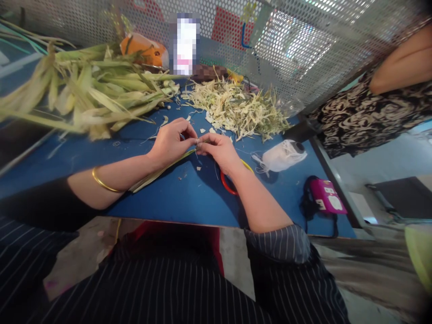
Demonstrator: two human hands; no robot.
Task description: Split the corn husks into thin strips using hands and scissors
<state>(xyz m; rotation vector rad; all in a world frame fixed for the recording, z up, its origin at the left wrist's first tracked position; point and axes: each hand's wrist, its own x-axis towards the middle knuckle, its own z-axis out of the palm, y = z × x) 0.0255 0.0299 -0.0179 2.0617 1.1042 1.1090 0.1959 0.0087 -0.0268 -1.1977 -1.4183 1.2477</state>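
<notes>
Fingertips of my left hand [172, 140] pinch a thin bundle of pale green husk strips [162, 171], which runs down to the left beneath my forearm. My right hand [219, 150] meets it at the bundle's upper end, its fingers closed there with fine white thread [197, 145] around the strip. A red and yellow ring, perhaps scissor handles [227, 183], shows partly under my right wrist. To the right, a white thread spool in a wrapper [283, 156] lies on its side.
Long green husks [91, 92] are heaped at the back left of the blue table [189, 202], beside an orange bag [143, 49]. Shredded strips [239, 108] lie at the back centre. A magenta box [327, 196] sits right. A person's arm [405, 58] shows beyond the mesh.
</notes>
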